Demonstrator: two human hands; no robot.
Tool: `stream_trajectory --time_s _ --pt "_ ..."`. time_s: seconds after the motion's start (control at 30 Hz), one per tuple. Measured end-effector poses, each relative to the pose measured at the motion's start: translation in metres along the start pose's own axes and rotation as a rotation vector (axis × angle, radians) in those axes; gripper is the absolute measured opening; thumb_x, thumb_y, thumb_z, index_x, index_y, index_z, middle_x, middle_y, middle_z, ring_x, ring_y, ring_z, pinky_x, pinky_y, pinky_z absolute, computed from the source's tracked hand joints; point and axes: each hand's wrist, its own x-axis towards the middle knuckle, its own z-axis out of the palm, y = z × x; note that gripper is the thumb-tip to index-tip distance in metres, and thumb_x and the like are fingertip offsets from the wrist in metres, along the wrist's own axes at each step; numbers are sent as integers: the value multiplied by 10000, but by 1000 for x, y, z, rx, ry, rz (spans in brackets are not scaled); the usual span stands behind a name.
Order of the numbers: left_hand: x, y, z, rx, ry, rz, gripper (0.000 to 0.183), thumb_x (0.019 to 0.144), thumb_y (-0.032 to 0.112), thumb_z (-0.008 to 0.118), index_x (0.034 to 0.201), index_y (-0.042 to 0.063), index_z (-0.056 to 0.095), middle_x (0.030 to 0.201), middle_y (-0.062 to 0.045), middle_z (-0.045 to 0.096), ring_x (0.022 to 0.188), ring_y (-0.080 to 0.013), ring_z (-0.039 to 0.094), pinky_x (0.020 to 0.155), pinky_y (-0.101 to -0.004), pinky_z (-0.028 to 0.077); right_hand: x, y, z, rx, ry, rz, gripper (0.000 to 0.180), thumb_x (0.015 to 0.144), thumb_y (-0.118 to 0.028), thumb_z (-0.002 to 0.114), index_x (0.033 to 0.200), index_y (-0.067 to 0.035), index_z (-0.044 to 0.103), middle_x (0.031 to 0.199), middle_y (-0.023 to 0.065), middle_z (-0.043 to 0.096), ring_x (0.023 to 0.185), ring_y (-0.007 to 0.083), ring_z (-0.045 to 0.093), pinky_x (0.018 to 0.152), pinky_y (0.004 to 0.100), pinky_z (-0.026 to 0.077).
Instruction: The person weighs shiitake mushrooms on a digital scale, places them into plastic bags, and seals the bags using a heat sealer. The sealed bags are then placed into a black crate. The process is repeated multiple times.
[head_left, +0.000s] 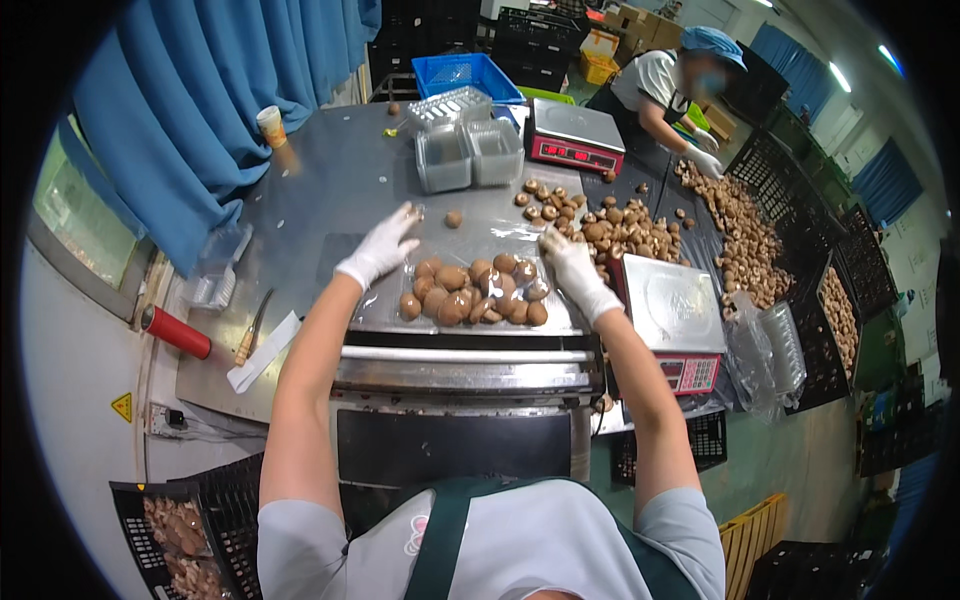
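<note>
A group of brown shiitake mushrooms (472, 291) lies before me under glossy clear plastic film (502, 232), on the metal plate of a film wrapping machine (465, 375). Whether a tray is beneath them is hard to see. My left hand (381, 246), in a white glove, is at the film's far left, thumb apart from the fingers; a glint of film shows at its fingertips, but a grip is not clear. My right hand (576, 271), also gloved, has its fingers curled on the film's crinkled right edge. One loose mushroom (453, 219) sits beyond the film.
Loose mushrooms (630, 229) are heaped at the right, between two scales (577, 126) (671, 300). Clear plastic trays (444, 157) are stacked at the back. On the left lie a knife (253, 330) and a red cylinder (176, 331). A gloved co-worker (660, 90) handles mushrooms at the far right.
</note>
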Motion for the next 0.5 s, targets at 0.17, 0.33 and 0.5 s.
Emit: stream_trajectory --time_s 0.17,0.33,0.5 --pt "-35 12 -18 -350 -161 -185 496 970 357 517 1351 40 499 1447 -130 449 1260 -252 493 1069 -325 370 -33 -39 -31 447 31 134 336 969 -165 525 1239 31 564 1176 224 632 1106 326 614 950 332 467" --pt "-43 39 -52 -666 -587 -683 554 990 479 457 1149 -22 632 1207 -120 630 997 -150 619 852 -292 508 -54 -35 -14 991 3 640 289 972 -206 556 1108 32 645 855 48 676 771 83 597 680 249 485" --pt "-82 51 -41 -1232 -151 -854 421 980 452 501 980 50 628 781 -2 600 680 -123 590 639 -309 519 -53 -60 -36 594 -11 677 291 945 -221 586 1049 39 665 806 76 687 700 138 638 648 283 515"
